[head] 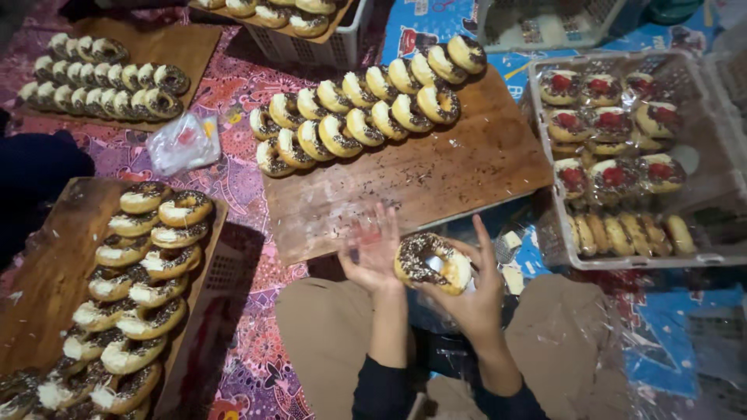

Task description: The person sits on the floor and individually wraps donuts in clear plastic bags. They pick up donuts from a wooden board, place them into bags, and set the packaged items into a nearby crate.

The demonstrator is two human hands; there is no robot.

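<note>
Chocolate-sprinkled doughnut [433, 262] gripped in right hand [475, 299]; left hand [375, 253] open, empty.

I see my right hand [475, 292] holding a chocolate-sprinkled doughnut [433, 262] at lower centre, my left hand [375, 250] spread just beside it. Above them, a wooden board [420, 183] carries two doughnut rows [366, 109].
</note>
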